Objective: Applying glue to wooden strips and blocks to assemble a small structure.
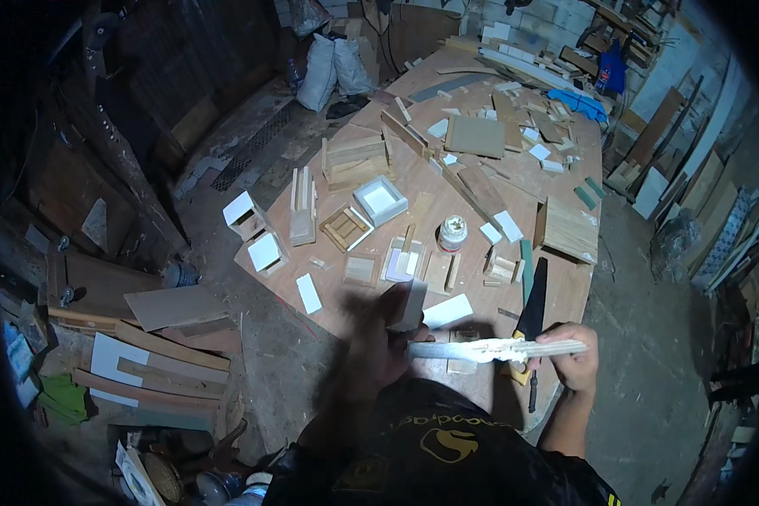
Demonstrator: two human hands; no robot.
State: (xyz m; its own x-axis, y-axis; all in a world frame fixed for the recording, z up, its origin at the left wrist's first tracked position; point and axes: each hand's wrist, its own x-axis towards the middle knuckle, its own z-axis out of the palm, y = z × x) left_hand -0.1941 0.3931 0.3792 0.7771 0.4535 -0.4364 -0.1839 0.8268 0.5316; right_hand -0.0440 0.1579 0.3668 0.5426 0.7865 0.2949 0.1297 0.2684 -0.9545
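Note:
My left hand (384, 346), mostly in shadow, is closed round a small pale panel (409, 305) that stands up from the fingers. Between my hands runs a light strip (451, 351) smeared with lumpy white paste, its left end at my left hand. My right hand (572, 350) grips the wooden stick (552, 347) at the right end; whether stick and strip are one piece I cannot tell. Below and beyond them lies a handsaw (535, 305) with a black blade and a yellow-and-black handle. A jar of white paste (453, 233) stands uncovered farther away.
On the wooden worktable (312, 274) lie a white tray box (380, 201), small wooden boxes (358, 162), an open wooden box (568, 232) at the right edge, a brown board (475, 135) and several white offcuts. Boards (164, 371) are stacked on the floor at left; white sacks (333, 72) stand behind.

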